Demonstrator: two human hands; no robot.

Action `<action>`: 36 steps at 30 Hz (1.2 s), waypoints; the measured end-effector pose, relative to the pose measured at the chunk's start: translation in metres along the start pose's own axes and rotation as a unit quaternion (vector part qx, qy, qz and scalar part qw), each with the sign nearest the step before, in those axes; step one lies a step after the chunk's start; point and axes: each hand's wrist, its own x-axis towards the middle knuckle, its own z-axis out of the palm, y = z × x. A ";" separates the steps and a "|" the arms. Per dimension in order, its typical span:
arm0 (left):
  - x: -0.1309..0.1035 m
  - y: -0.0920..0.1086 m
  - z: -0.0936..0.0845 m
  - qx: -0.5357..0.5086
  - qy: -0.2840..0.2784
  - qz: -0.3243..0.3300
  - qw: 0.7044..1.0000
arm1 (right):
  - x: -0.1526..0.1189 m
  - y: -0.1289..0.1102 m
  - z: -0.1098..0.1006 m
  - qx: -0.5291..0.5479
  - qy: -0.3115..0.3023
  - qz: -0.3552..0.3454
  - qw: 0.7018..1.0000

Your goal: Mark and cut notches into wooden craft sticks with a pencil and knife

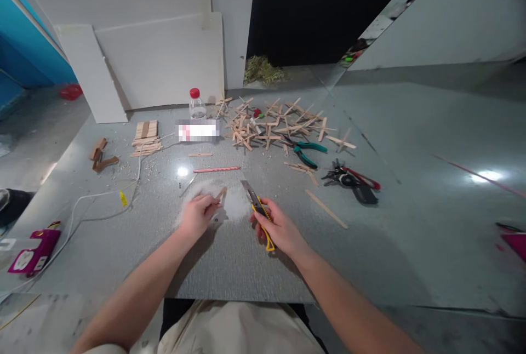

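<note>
Between the fingers of my left hand (201,212) is a short wooden craft stick (222,194), its free end pointing up and to the right. My right hand (276,224) is wrapped round a yellow and black utility knife (262,212). Its blade is out and points away from me, apart from the stick. Pale dust (234,200) covers the grey tabletop (230,274) under and around both hands. Just beyond them lies a red patterned pencil (216,169), with a small wooden stick (201,154) farther back.
Crossed craft-stick pieces (279,121) are heaped at the back. Green-handled pliers (306,151), a bunch of keys (349,178) and a loose stick (326,209) lie to the right. Leftward are stacked sticks (147,130), a white cable (102,195) and a purple box (35,250). A red-capped bottle (197,106) stands behind.
</note>
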 end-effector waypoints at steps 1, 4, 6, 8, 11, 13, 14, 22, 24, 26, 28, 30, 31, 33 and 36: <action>0.001 -0.003 0.001 0.004 0.020 0.002 1.000 | 0.000 0.003 0.000 0.004 0.002 0.002 1.000; 0.003 -0.007 0.000 0.023 0.070 0.005 0.997 | 0.001 0.009 0.000 0.008 0.002 0.000 1.000; 0.006 -0.007 -0.002 0.046 0.085 0.011 0.995 | 0.001 0.009 0.000 0.002 -0.002 -0.005 1.000; 0.010 -0.006 -0.007 0.080 0.087 0.022 0.993 | 0.001 0.007 0.000 -0.011 -0.006 -0.010 1.000; 0.018 -0.005 -0.014 0.145 0.078 0.046 0.985 | 0.001 0.005 -0.001 -0.046 -0.006 -0.018 0.999; 0.023 -0.007 -0.016 0.183 0.064 0.071 0.978 | -0.001 0.004 -0.001 -0.080 -0.002 -0.024 0.997; 0.026 -0.008 -0.016 0.199 0.056 0.085 0.975 | -0.002 0.002 -0.001 -0.101 0.002 -0.027 0.994; 0.031 -0.015 -0.015 0.254 -0.013 0.167 0.953 | -0.008 -0.015 0.022 -0.314 0.059 -0.102 0.942; 0.032 -0.013 -0.018 0.255 -0.035 0.183 0.949 | -0.004 -0.017 0.030 -0.351 0.062 -0.118 0.927; 0.033 -0.011 -0.020 0.253 -0.048 0.195 0.946 | -0.001 -0.018 0.036 -0.378 0.063 -0.130 0.914; 0.035 -0.009 -0.021 0.249 -0.060 0.203 0.945 | 0.001 -0.019 0.040 -0.407 0.063 -0.149 0.899; 0.036 -0.008 -0.021 0.246 -0.065 0.208 0.945 | 0.002 -0.021 0.042 -0.447 0.069 -0.185 0.873; 0.036 -0.008 -0.021 0.244 -0.066 0.210 0.944 | 0.001 -0.022 0.043 -0.466 0.073 -0.206 0.857; 0.036 -0.008 -0.020 0.242 -0.068 0.215 0.944 | 0.000 -0.024 0.044 -0.496 0.081 -0.232 0.833; 0.034 -0.007 -0.018 0.244 -0.065 0.220 0.942 | -0.002 -0.028 0.044 -0.505 0.072 -0.223 0.831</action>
